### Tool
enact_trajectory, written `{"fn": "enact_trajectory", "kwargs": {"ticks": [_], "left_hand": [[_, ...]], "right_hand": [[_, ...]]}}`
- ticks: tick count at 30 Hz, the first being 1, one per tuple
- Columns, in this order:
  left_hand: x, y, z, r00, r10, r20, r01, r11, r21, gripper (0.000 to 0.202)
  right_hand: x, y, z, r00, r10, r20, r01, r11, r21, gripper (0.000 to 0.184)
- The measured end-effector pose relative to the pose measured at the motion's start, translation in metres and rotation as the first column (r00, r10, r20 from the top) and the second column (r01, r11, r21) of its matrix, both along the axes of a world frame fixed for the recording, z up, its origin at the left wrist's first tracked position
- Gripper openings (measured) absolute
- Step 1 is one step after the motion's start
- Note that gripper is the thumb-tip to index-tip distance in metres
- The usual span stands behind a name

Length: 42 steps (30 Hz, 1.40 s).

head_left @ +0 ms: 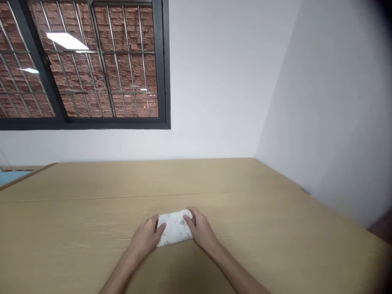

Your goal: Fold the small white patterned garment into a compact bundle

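Between my two hands is a small white folded cloth with a faint printed pattern of little figures. My left hand grips its left end, thumb on top and fingers around the far side. At the right end my right hand holds it the same way, its thumb lying across the upper face. The cloth is slightly tilted, its right end a little farther from me. Its underside is hidden, and I cannot tell whether it touches the wooden tabletop.
A thin seam runs across the tabletop beyond my hands. White walls meet the table at the back and right. A dark-framed barred window is at the upper left. Past the table's left edge lies something light blue.
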State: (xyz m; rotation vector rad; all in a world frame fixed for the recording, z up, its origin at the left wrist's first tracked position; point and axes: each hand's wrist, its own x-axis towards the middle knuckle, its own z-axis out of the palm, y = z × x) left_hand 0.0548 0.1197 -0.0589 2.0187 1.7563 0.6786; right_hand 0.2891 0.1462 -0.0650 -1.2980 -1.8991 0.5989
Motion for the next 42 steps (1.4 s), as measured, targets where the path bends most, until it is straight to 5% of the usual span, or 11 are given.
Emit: {"fn": "enact_trajectory", "kwargs": {"ticks": [4,7,11,14,17,22,30,36,42], "left_hand": [[0.008,-0.004,-0.005,0.992,0.069,-0.103,-0.064,0.997,0.047,0.027],[0.015,-0.004,-0.013,0.976,0.155,-0.152,-0.119,0.967,0.223,0.047],[0.029,-0.002,-0.041,0.965,0.088,-0.246,0.064,0.834,0.548,0.056],[0.039,-0.003,-0.063,0.94,-0.026,-0.341,0.217,0.817,0.534,0.067],[0.043,-0.006,-0.07,0.909,-0.096,-0.406,0.284,0.855,0.434,0.073],[0.032,-0.007,-0.057,0.905,-0.11,-0.41,0.234,0.935,0.266,0.065],[0.027,-0.01,-0.035,0.92,-0.084,-0.383,0.124,0.989,0.081,0.088],[0.024,-0.009,-0.038,0.93,-0.052,-0.364,0.143,0.963,0.229,0.084],[0.017,-0.008,-0.021,0.924,-0.241,-0.298,0.328,0.899,0.291,0.059]], "right_hand": [[-0.007,0.001,-0.007,0.994,-0.1,0.05,0.096,0.992,0.077,0.032],[-0.013,-0.006,-0.004,0.982,-0.144,0.118,0.111,0.962,0.249,0.038],[-0.021,-0.023,0.002,0.949,0.004,0.315,-0.133,0.912,0.387,0.051],[-0.024,-0.03,0.004,0.875,0.185,0.448,-0.338,0.896,0.288,0.057],[-0.023,-0.03,0.002,0.842,0.247,0.48,-0.383,0.9,0.209,0.058],[-0.02,-0.025,-0.006,0.857,0.185,0.481,-0.308,0.932,0.192,0.061],[-0.01,-0.021,-0.009,0.871,0.163,0.463,-0.208,0.977,0.049,0.072],[0.0,-0.023,-0.016,0.865,0.106,0.49,-0.211,0.963,0.165,0.072],[0.007,-0.031,0.003,0.821,0.258,0.509,-0.37,0.92,0.131,0.065]]}}
